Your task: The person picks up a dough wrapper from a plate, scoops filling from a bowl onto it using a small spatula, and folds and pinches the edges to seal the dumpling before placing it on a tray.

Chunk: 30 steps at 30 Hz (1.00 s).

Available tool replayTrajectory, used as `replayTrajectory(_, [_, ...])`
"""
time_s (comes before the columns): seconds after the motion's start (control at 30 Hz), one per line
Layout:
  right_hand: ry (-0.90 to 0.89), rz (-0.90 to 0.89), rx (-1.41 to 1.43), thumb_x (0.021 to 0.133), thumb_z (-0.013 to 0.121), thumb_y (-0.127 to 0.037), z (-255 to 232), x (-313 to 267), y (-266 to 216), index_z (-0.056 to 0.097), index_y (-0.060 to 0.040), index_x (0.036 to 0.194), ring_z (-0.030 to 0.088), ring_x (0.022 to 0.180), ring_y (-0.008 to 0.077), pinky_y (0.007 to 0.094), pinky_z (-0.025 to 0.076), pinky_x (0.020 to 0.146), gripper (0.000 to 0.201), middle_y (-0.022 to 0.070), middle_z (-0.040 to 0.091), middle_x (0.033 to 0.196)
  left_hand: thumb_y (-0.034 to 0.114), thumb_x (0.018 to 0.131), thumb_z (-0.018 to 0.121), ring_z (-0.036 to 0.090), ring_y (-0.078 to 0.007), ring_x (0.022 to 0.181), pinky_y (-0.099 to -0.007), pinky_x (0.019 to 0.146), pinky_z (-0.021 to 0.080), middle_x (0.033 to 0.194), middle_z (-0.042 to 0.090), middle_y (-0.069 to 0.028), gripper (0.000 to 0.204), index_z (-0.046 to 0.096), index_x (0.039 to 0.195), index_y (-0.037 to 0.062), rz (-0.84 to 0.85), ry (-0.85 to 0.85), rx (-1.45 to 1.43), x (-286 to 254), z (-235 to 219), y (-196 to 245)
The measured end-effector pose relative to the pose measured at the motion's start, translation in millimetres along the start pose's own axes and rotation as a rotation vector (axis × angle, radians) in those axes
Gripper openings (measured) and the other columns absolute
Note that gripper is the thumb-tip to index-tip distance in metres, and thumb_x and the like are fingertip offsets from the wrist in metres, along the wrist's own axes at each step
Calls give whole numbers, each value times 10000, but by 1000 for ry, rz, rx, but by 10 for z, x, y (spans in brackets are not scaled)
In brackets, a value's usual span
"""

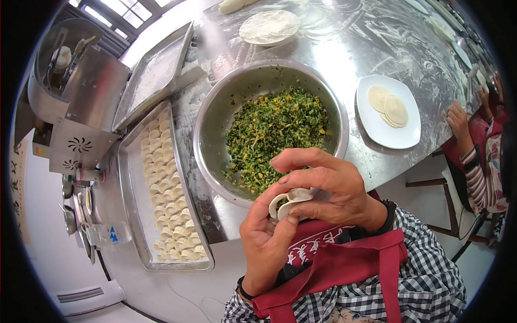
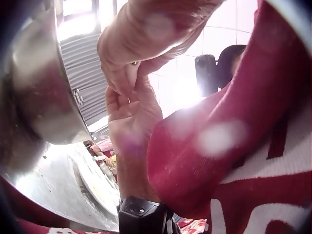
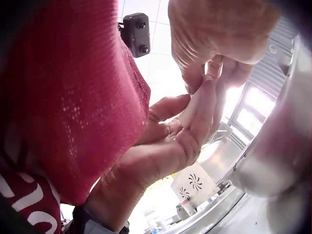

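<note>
In the head view both hands meet over the near rim of the metal bowl, at a partly folded dumpling. Green filling shows through the gap on its left side. My left hand pinches the wrapper from the left between thumb and fingers. From the right, my right hand pinches the wrapper's edge, thumb in front and fingers behind. In the left wrist view, the fingers of the left hand and right hand meet and mostly hide the dumpling. Chopped green and yellow filling lies in the bowl.
A tray of shaped dumplings stands left, below a floured tray. Round wrappers lie on a white plate at right. Behind the bowl sits a plate of flour. Another person's hand is at the table's right edge.
</note>
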State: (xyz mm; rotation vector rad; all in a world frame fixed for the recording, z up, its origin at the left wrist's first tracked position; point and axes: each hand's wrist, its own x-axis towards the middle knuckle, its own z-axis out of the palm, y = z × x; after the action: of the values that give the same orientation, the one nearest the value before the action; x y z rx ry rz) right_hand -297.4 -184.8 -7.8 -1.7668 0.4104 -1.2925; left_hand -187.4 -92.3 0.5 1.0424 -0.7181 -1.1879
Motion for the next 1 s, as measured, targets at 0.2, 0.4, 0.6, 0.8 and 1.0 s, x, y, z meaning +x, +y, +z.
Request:
replayTrajectory(0.2, [-95,-49,69,642,711,-2,-57,-40,69,599,-18,763,578,863,215,304,487,687,165,124,584,993,-21,785,560,537,-201,1034,-314,899,436,1160,514,-154,460,414,1218,-75,-29,-4,-35,27,46,20])
replayTrajectory(0.4, [-71,-115,-7,645,704,-8,-51,-34,84,604,-28,754,579,827,209,302,480,686,150,117,585,986,-22,796,551,525,-224,1067,-319,902,442,1192,495,-181,453,408,1223,-69,-50,10,-154,59,-49,-72])
replayTrajectory(0.6, [-11,-94,-44,641,703,-15,2,-62,90,615,-26,775,579,835,212,299,481,685,161,117,584,994,-30,813,532,525,-219,1068,-314,893,448,1194,496,-181,430,409,1223,-75,-7,-5,-114,34,-14,-33])
replayTrajectory(0.8, [-89,-158,-76,641,704,-21,-60,-56,132,623,-34,801,580,847,223,297,482,689,180,123,579,1021,-72,814,493,527,-180,1045,-274,885,440,1165,521,-156,415,420,1222,-76,48,-21,213,13,16,0])
replayTrajectory(1.0, [-49,-88,-136,615,705,-8,-25,-14,52,623,-42,844,581,848,233,312,482,686,246,127,567,1057,-104,815,460,513,-175,1059,-266,893,432,1172,509,-141,433,399,1242,-71,-18,-82,87,8,-79,-38])
